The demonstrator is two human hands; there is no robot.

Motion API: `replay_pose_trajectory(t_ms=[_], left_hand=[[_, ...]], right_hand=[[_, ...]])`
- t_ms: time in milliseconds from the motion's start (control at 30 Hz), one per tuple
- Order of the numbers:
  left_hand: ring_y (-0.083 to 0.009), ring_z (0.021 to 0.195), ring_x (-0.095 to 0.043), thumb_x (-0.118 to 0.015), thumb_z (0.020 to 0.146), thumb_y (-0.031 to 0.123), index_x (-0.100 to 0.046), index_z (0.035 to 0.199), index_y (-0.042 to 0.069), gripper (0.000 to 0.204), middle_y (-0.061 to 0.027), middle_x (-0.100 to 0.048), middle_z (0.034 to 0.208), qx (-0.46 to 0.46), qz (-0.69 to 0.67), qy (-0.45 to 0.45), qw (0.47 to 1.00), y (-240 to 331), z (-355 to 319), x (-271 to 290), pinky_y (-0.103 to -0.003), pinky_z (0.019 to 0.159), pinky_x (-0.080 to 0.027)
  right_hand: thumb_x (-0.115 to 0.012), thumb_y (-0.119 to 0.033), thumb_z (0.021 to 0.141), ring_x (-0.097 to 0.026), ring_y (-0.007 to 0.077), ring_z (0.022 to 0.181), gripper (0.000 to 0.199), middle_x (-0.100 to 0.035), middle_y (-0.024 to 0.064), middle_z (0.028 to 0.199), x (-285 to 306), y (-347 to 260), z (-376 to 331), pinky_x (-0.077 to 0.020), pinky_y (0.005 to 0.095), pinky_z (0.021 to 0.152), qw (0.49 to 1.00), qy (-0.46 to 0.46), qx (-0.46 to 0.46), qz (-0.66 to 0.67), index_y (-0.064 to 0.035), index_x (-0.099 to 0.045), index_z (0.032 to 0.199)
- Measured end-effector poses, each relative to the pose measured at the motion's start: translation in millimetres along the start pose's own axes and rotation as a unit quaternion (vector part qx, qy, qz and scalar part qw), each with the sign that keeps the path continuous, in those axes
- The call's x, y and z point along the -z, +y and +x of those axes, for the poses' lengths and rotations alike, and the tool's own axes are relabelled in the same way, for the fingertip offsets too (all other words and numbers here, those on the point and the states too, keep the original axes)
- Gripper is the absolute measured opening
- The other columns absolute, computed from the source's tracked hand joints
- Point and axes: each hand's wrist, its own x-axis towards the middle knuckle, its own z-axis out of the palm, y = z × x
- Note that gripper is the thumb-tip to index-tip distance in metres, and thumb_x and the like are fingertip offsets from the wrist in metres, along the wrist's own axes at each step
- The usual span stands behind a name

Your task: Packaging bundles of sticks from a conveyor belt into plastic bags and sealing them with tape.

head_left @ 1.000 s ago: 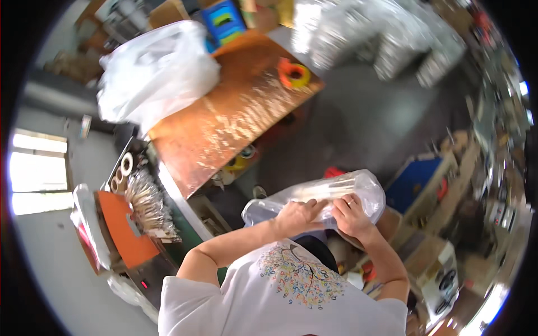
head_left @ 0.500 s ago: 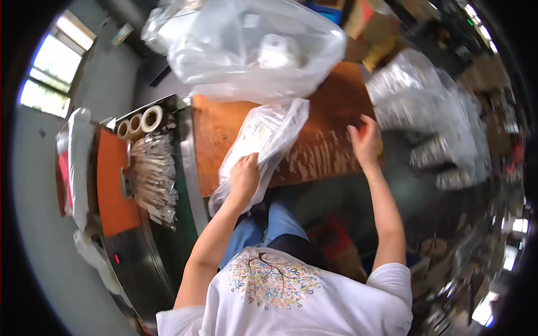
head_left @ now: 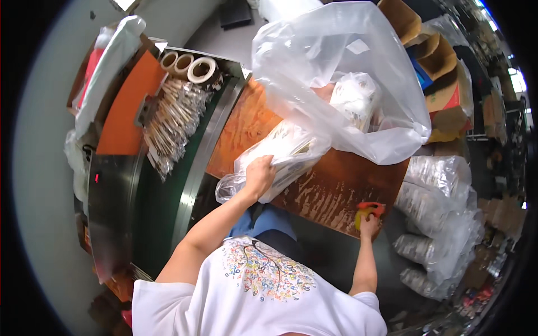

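My left hand (head_left: pixel 260 175) is closed on the near part of a filled clear plastic bag (head_left: pixel 283 147), which lies slanted across the brown wooden table (head_left: pixel 330 193). Its contents look pale and packed, but the plastic blurs them. At the table's right front corner, my right hand (head_left: pixel 368 225) has its fingers around a red and yellow tape dispenser (head_left: pixel 367 210). A large clear plastic sack (head_left: pixel 386 126) stands open at the back of the table and overlaps the filled bag's far end. Inside the sack shows a white wrapped bundle (head_left: pixel 354 94).
On the left, a green conveyor belt (head_left: pixel 159 215) with a metal rim carries several wrapped thin packets (head_left: pixel 175 120) and rolls of tape (head_left: pixel 202 70). Filled clear bags (head_left: pixel 434 207) are stacked right of the table. Cardboard boxes (head_left: pixel 440 56) stand at the back right.
My right hand has come down to the table's right corner and taken hold of the tape dispenser. My left hand stays on the filled bag. The whole view has turned.
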Motion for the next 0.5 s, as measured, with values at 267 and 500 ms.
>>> replay_pose_trajectory(t_ms=[267, 500], left_hand=[[-0.0410, 0.074, -0.056, -0.055, 0.076, 0.019, -0.061, 0.080, 0.001, 0.020, -0.0237, -0.059, 0.074, 0.149, -0.178, -0.006, 0.973, -20, 10, -15, -0.046, 0.069, -0.044], [-0.0201, 0.065, -0.061, -0.059, 0.078, 0.022, -0.064, 0.094, 0.002, 0.026, -0.0158, -0.065, 0.074, 0.213, -0.230, -0.091, 0.945, -28, 11, -18, -0.033, 0.064, -0.046]], right_hand=[[-0.058, -0.017, 0.078, -0.053, 0.0320, 0.096, 0.034, -0.058, 0.0177, 0.095, -2, -147, -55, -0.0392, 0.0407, 0.091, 0.940, -0.117, 0.318, 0.039, 0.0025, -0.051, 0.105], [-0.062, -0.035, 0.073, -0.043, 0.0368, 0.106, 0.056, -0.050, 0.0237, 0.105, -65, -160, -68, -0.0221, 0.0445, 0.103, 0.951, -0.047, 0.305, -0.002, 0.0055, -0.043, 0.107]])
